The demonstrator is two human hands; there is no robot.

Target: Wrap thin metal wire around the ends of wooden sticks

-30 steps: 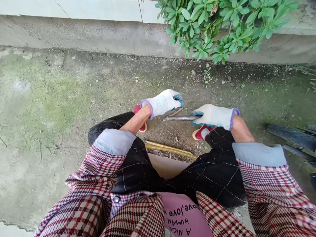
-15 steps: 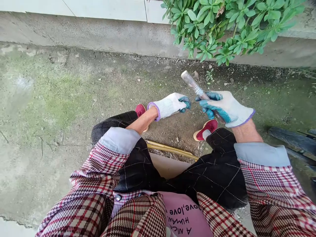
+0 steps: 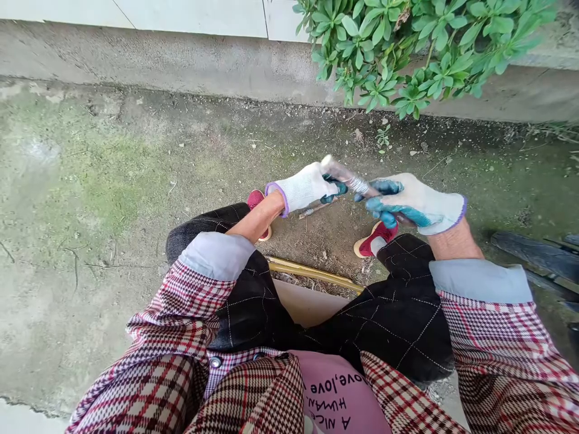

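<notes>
Your right hand (image 3: 402,202) grips the stick (image 3: 344,174), which slants up toward your left hand (image 3: 310,188); it seems stiff and rather light, best held below its wire (image 3: 360,184). The left is curled, but I cannot tell around what.

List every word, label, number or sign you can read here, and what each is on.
"A NICE": pink shirt, upside down in this view
"HUMAN.": same shirt, next line
"ove,love": same shirt, ends covered by the checked jacket
No lettering can be made out on the blurred stick.
</notes>
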